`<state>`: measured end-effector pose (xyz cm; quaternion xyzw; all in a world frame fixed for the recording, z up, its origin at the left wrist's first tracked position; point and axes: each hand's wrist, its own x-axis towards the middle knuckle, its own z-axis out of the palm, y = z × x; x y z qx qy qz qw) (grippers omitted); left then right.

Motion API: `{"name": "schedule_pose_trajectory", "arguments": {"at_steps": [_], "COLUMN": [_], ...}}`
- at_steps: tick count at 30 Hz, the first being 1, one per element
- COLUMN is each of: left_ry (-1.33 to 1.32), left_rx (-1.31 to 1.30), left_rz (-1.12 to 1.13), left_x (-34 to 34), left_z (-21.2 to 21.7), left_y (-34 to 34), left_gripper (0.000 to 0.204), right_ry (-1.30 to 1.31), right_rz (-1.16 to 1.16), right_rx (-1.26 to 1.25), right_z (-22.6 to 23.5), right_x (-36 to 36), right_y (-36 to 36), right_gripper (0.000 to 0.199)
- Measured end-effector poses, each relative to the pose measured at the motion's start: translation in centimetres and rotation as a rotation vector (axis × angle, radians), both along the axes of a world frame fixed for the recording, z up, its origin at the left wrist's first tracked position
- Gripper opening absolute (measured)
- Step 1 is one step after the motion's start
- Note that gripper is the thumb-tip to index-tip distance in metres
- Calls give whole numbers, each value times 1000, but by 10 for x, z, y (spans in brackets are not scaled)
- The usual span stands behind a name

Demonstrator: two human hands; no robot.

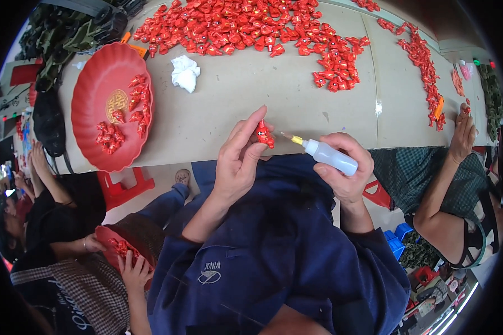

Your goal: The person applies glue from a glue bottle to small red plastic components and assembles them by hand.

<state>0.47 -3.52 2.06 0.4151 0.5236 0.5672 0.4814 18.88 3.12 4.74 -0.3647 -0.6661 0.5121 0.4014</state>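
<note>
Mostly glossy red figurine (265, 136).

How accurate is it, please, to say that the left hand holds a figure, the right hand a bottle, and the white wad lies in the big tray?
Not entirely: the white wad is not in the big tray but on the table beside it, as the head view shows. The left hand holds a figure and the right hand a bottle.

At centre I have one red figurine (265, 135) and one squeeze bottle (334, 158); left, two red trays (89, 92); upper left, one tissue (185, 73); top, uncountably many heaped figurines (235, 28).
</note>
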Motion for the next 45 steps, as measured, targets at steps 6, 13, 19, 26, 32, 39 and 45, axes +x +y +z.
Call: {"name": "schedule_pose_trajectory", "arguments": {"at_steps": [6,13,19,26,32,39,45], "left_ry": [1,33,48,59,76,88,92], "left_rx": [2,17,20,24,24,9,-9], "left_rz": [-57,-88,-103,-111,-129,-125,-126], "left_x": [-1,-2,-3,-2,-2,-1,-1], "left_z": [0,0,0,2,3,6,6], "left_y": [0,0,1,2,2,2,2], "left_gripper": [43,42,42,41,41,42,40], "right_ry": [5,-15,-17,-5,-52,-61,-73], "right_rz": [19,58,59,55,53,63,56], "right_rx": [-17,-88,-117,-128,-61,65,36], "right_z": [0,0,-1,-3,-1,1,2], "right_x": [2,1,0,0,2,3,3], "right_y": [2,3,4,3,4,7,5], "right_gripper": [33,29,28,27,26,28,27]}}
